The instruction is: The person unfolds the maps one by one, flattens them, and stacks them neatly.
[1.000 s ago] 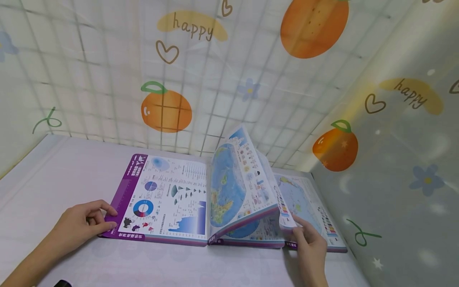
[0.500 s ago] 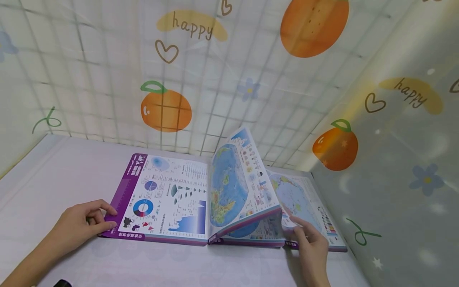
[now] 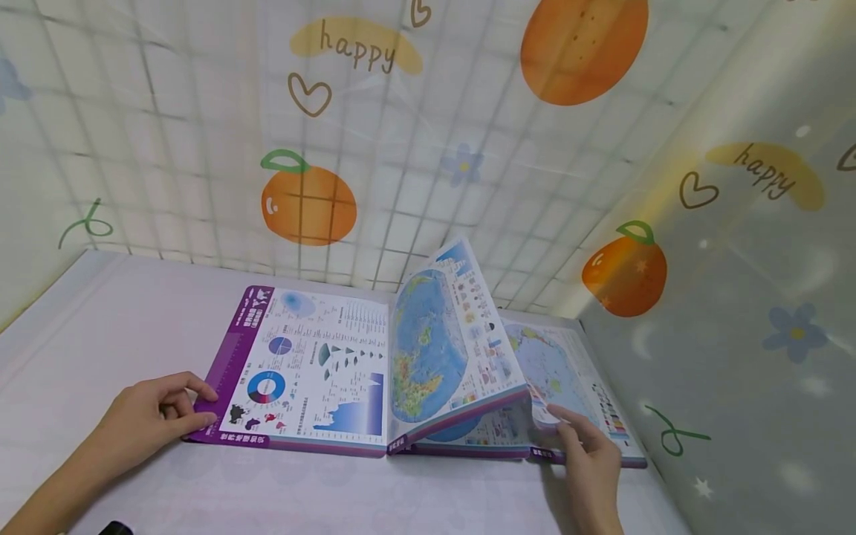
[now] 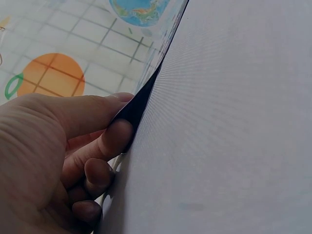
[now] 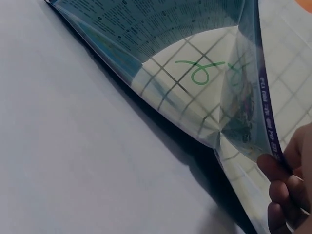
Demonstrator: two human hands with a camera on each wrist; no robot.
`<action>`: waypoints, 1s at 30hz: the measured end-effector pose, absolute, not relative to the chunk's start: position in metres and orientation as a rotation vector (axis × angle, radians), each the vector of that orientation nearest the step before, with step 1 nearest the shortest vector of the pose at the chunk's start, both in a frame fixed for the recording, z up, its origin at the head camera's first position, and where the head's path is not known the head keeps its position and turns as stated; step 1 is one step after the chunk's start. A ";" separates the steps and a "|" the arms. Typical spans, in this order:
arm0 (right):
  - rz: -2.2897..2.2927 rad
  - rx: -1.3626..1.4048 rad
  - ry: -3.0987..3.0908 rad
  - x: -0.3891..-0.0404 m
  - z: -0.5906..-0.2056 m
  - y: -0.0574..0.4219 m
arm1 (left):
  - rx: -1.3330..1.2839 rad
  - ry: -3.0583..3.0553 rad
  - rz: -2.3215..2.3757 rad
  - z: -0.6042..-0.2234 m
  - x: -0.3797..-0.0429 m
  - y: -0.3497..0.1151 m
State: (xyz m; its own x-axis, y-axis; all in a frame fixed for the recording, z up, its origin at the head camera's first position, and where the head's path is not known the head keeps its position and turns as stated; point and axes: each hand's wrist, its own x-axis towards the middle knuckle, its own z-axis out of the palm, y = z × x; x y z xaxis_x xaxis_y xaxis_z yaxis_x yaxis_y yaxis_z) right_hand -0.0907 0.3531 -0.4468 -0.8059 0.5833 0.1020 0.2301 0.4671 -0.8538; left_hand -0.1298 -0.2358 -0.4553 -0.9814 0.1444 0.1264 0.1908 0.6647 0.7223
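Note:
A glossy folding world map point(image 3: 310, 371) with purple edges lies partly unfolded across the table. Its left panel, printed with charts, is flat. A middle panel point(image 3: 428, 349) showing a blue map stands up at a slant, partly covering the right panel point(image 3: 575, 379). My left hand point(image 3: 143, 409) pinches the near left corner between thumb and forefinger; the left wrist view shows the dark edge point(image 4: 139, 105) bent up there. On the right, my right hand point(image 3: 591, 461) pinches the near edge of a fold between fingers and thumb. In the right wrist view the shiny sheet point(image 5: 170, 92) bends beside those fingers point(image 5: 280, 187).
A pale cloth point(image 3: 334, 494) covers the table. Behind it rises a curtain point(image 3: 428, 148) printed with oranges, with a grid showing through; another printed side point(image 3: 749, 371) closes in at the right. A small black object point(image 3: 117, 528) sits at the bottom left edge.
My right hand has shifted slightly right with the fold it pinches. The slanted middle panel has leaned further right, covering more of the strip beside it. My left hand stays put.

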 end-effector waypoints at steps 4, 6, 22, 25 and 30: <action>1.283 -0.701 -2.319 -0.089 -0.447 0.358 | -0.288 -2.809 -1.238 -0.456 -0.129 -0.236; 1.285 -0.710 -2.312 -0.089 -0.447 0.361 | -0.293 -2.803 -1.242 -0.456 -0.128 -0.236; 1.323 -0.857 -2.214 -0.091 -0.451 0.386 | -0.266 -2.826 -1.231 -0.455 -0.129 -0.235; 1.312 -0.885 -2.226 -0.089 -0.450 0.390 | -0.260 -2.839 -1.226 -0.455 -0.129 -0.234; 1.289 -0.899 -2.249 -0.085 -0.451 0.399 | -0.276 -2.826 -1.225 -0.456 -0.129 -0.235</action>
State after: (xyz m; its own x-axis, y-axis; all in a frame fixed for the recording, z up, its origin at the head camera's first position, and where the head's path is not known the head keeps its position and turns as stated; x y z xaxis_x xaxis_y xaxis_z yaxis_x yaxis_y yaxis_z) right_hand -0.0851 0.3985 -0.4507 -0.7158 0.6980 0.0215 0.3342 0.3693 -0.8671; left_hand -0.1287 -0.2353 -0.4562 -0.9829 0.1435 0.1155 0.1824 0.6706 0.7190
